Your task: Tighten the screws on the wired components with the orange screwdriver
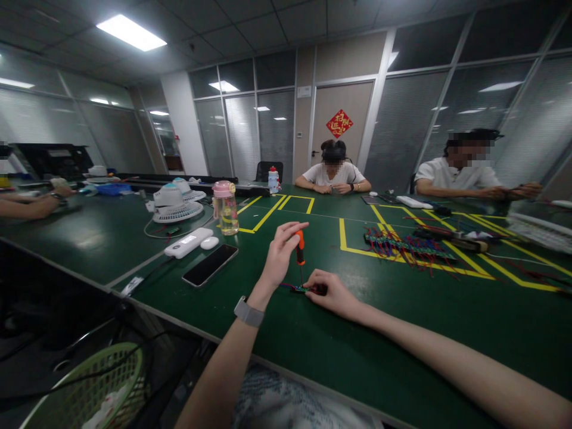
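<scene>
An orange and black screwdriver (301, 249) stands nearly upright, its handle in the fingers of my left hand (281, 250). Its thin shaft points down at a small green circuit board (298, 289) on the table, with red and blue wires at its side. Whether the tip sits in a screw is too small to tell. My right hand (328, 292) rests on the table with its fingers closed on the board's right end, where dark wires show under the palm. A grey watch band circles my left wrist.
A black phone (210, 265), a white power strip (189, 243), a pink-lidded bottle (226, 208) and a white fan (174, 205) stand to the left. Several wired boards (409, 247) lie right, among yellow tape lines. Other people sit around the green table (156, 322). A green basket (89, 375) stands below its edge.
</scene>
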Motion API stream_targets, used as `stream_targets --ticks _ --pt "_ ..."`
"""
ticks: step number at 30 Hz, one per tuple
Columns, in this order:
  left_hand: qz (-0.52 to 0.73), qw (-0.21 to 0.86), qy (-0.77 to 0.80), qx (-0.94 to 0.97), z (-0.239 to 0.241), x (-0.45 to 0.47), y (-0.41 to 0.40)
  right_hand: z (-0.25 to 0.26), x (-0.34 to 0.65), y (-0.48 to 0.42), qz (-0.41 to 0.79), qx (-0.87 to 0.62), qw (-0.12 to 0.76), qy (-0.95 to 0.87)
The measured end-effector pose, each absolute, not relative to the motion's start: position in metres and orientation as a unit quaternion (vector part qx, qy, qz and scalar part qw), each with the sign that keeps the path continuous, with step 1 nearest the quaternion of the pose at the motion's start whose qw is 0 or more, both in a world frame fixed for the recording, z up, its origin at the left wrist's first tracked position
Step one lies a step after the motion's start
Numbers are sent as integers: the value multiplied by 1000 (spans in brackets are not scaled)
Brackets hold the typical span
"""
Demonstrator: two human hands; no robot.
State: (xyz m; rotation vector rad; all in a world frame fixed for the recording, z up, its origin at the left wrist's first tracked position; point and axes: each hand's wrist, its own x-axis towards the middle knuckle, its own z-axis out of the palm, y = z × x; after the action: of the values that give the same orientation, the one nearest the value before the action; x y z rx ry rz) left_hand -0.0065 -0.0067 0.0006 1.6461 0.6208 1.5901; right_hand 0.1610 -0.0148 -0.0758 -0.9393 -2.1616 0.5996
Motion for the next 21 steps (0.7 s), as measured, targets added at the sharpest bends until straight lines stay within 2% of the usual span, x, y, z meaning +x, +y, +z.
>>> stream_targets --ticks 4,10,16,21 --pt "597 468 201 620 0 -5 -7 -75 161 -15 230 -360 347 -835" --pt "619 352 264 651 0 -7 -8 -76 162 -15 232 -360 344 -836" --pt "599 468 193 620 0 -5 -7 -75 162 -15 229 -363 342 -836" --pt "620 369 255 643 1 -8 -8 -77 162 -14 228 -359 344 -837"
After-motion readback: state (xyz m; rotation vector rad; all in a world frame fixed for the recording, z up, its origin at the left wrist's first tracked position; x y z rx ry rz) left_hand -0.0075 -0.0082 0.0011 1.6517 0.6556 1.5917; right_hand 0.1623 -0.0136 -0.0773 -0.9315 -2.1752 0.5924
